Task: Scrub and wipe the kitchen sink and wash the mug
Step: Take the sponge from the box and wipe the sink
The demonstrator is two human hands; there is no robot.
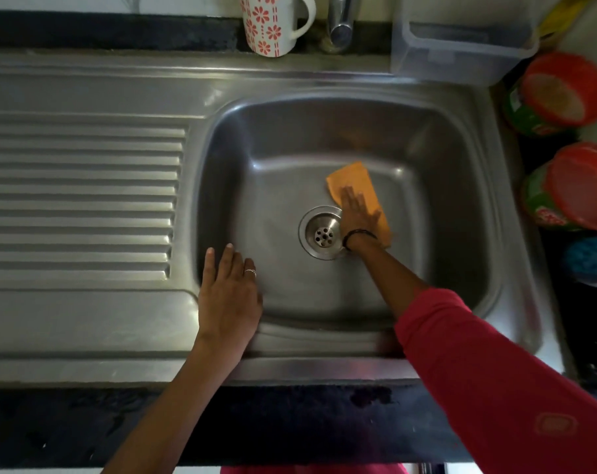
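While the right hand (357,213) lies flat, fingers straight, on an orange cloth (355,186) spread on the floor of the sink (461,234), just right of the drain (323,232), the step in hand looks to be the wiping of the basin. Cloth is pressed under the palm, not gripped; its far end shows beyond the fingertips. Left hand (227,295) rests open at the basin's near-left corner, fingers straight over the rim, holding nothing, seemingly bracing. Ribbed drainboard (78,200) lies to the left of the basin. Mug (269,23), white with red flowers, stands upright on the back ledge just left of the tap (340,22), well apart from both hands, apparently not yet taken up. Next move, as judged: sweep the cloth across the remaining floor and up the walls, keeping flat pressure, then fetch the mug.
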